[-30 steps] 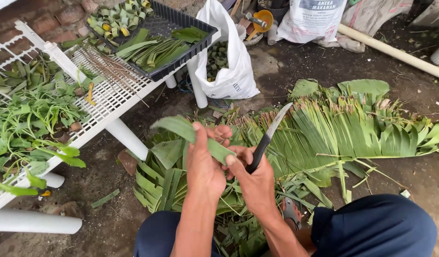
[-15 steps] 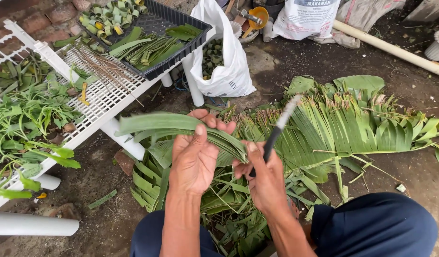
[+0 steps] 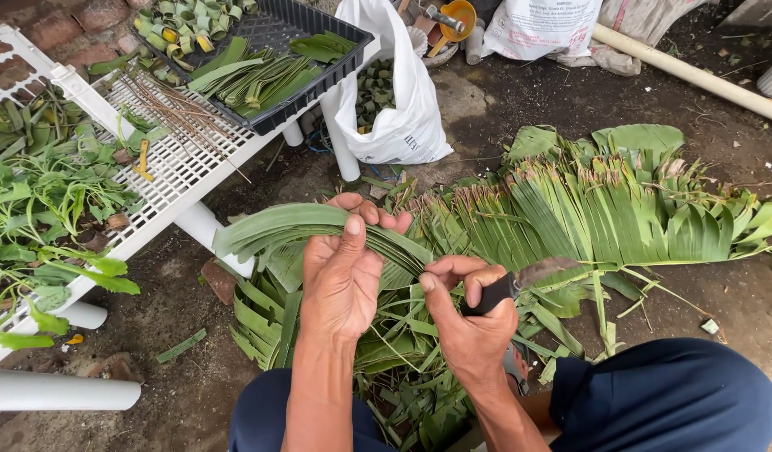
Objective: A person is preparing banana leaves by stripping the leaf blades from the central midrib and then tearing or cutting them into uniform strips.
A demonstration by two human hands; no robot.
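Note:
My left hand (image 3: 342,268) grips a bundle of long green leaf strips (image 3: 277,228) that arches out to the left. My right hand (image 3: 469,314) is closed on the dark handle of a knife (image 3: 528,276), its blade lying low and pointing right over the leaves, blurred by motion. Both hands sit close together above a heap of cut leaf pieces (image 3: 402,351) between my knees. To the right, a wide spread of banana leaf fronds (image 3: 603,209) lies on the ground.
A white wire rack (image 3: 176,180) at left carries leafy greens (image 3: 43,201), thin sticks and a black tray (image 3: 319,63) of leaf strips and rolled leaf cups. A white plastic bag (image 3: 402,109) leans by the rack's leg. A pale pipe (image 3: 695,75) runs at upper right.
The knife has swung down from pointing up to lying low and pointing right. My left hand has drawn the leaf bundle out longer to the left.

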